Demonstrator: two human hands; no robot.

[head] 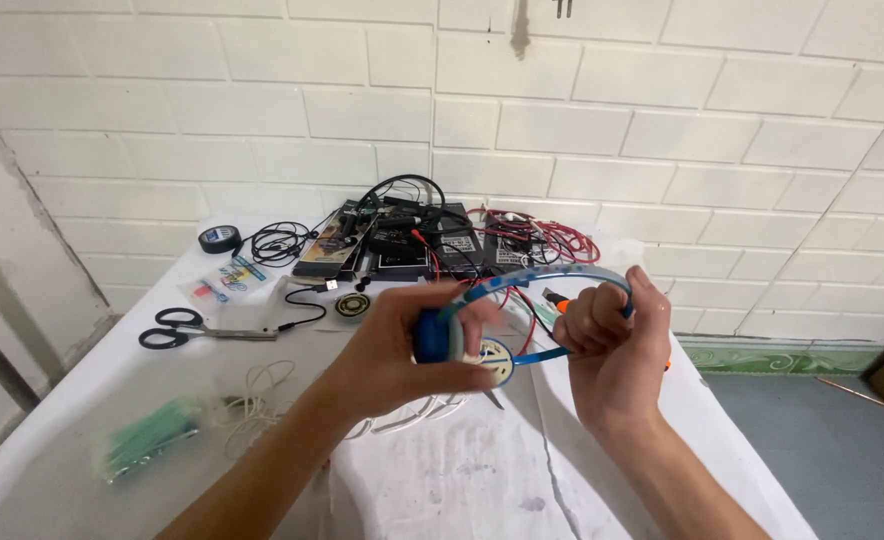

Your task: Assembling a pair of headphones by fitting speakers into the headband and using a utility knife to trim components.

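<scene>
I hold a blue headset [542, 276] up over the table with both hands. My left hand [402, 345] is closed around its round blue earcup [434, 338], whose inner side with a pale disc [492, 362] faces right. My right hand [610, 345] grips the other end of the thin blue headband, which arches between the two hands. Red and dark wires run from the earcup area down behind the hands.
A white cloth covers the table [462, 470]. On it lie black-handled scissors [187, 330], a roll of black tape [219, 238], coiled black cables [282, 243], dark electronic boxes [412, 240], red wires [552, 238], a solder spool [351, 305], a bag of green bits [147, 435] and a white cord [262, 400]. A white brick wall stands behind.
</scene>
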